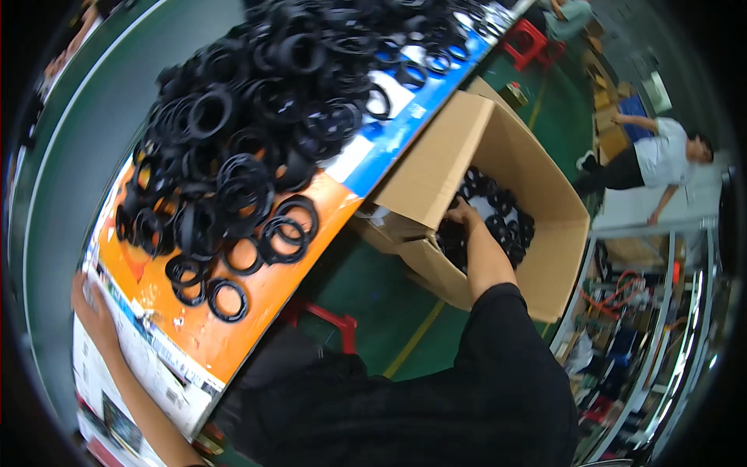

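A big heap of black rings (226, 117) lies on the orange and blue printed sheet (311, 241) covering the table to my left. My left hand (95, 311) rests at the table's outer edge beside the orange part, its fingers stretched out and holding nothing. With my right arm reaching out, my right hand (464, 212) is down inside an open cardboard box (537, 171). More small black parts (498, 214) lie in that box, around and under the hand. Its fingertips are partly hidden among them, so I cannot see whether they grip anything.
Along the far left runs a grey-green belt (58, 194) with a raised rail. A red stool (525, 43) stands beyond the box, and another red stool (331, 319) is partly under the table. One person (657, 156) stands at the right, near a metal shelf (661, 311) with assorted goods.
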